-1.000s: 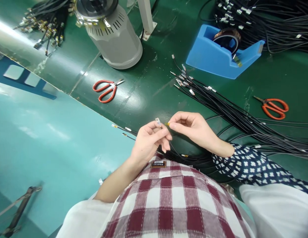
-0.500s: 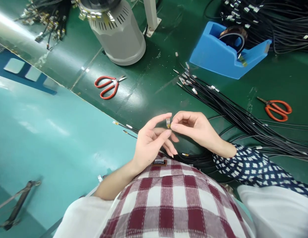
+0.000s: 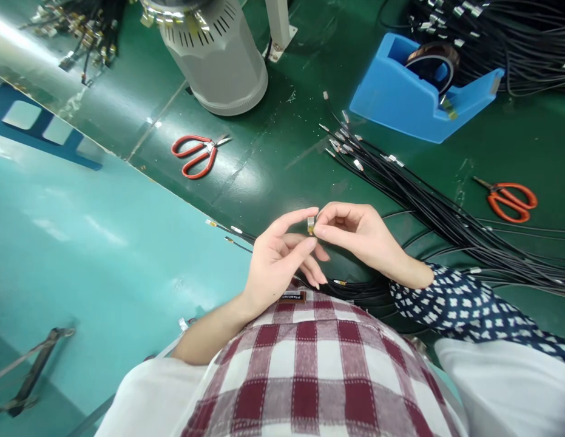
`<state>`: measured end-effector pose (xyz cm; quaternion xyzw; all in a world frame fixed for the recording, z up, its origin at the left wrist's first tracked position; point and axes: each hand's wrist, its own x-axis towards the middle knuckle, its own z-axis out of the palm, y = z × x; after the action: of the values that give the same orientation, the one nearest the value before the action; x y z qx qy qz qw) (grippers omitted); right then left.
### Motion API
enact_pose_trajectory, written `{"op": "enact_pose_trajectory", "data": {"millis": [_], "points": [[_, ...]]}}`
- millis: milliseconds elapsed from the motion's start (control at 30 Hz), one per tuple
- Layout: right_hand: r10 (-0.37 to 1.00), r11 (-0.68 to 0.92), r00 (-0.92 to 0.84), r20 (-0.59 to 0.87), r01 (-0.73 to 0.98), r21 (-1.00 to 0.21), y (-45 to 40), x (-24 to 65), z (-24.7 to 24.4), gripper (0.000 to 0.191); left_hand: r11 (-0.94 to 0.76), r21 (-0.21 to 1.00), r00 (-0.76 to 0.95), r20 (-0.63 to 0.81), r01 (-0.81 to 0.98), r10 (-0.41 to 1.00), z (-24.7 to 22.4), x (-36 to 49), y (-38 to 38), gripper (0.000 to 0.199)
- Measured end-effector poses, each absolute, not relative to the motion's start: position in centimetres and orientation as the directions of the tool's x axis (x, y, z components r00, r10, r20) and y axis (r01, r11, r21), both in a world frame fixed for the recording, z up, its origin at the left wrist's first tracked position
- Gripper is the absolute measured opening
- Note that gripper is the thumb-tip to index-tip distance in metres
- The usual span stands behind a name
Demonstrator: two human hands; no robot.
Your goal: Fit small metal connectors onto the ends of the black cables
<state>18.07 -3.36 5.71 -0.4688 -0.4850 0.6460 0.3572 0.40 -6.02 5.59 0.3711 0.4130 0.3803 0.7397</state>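
A small metal connector with a bit of yellowish tape [image 3: 311,224] is between my two hands, over the front edge of the green table. My left hand [image 3: 282,252] has its index finger at the connector's top and its thumb just below; fingers and thumb are apart. My right hand [image 3: 355,233] pinches the connector's lower right side between thumb and index finger. Black cables [image 3: 364,291] with taped ends lie below my hands, against the checked apron [image 3: 304,358]. More black cables [image 3: 414,188] with metal ends stretch across the table to the right.
Red-handled cutters [image 3: 198,156] lie at left, orange-handled ones [image 3: 512,201] at right. A blue tape dispenser [image 3: 395,91] stands behind the cables. A grey round device [image 3: 223,67] with tape pieces round its top is at the back, near a white post [image 3: 277,27].
The view has shifted slightly. Both hands keep nearly the same pose, and the connector between them has barely moved.
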Motion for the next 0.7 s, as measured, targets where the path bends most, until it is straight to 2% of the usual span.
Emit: {"op": "enact_pose_trajectory", "data": {"millis": [700], "points": [[0.918, -0.274, -0.308, -0.25, -0.038, -0.961, -3.51, 18.0, 5.67, 0.021, 0.432, 0.867, 0.372, -0.326, -0.248, 0.869, 5.57, 0.44, -6.05, 0.043]]}}
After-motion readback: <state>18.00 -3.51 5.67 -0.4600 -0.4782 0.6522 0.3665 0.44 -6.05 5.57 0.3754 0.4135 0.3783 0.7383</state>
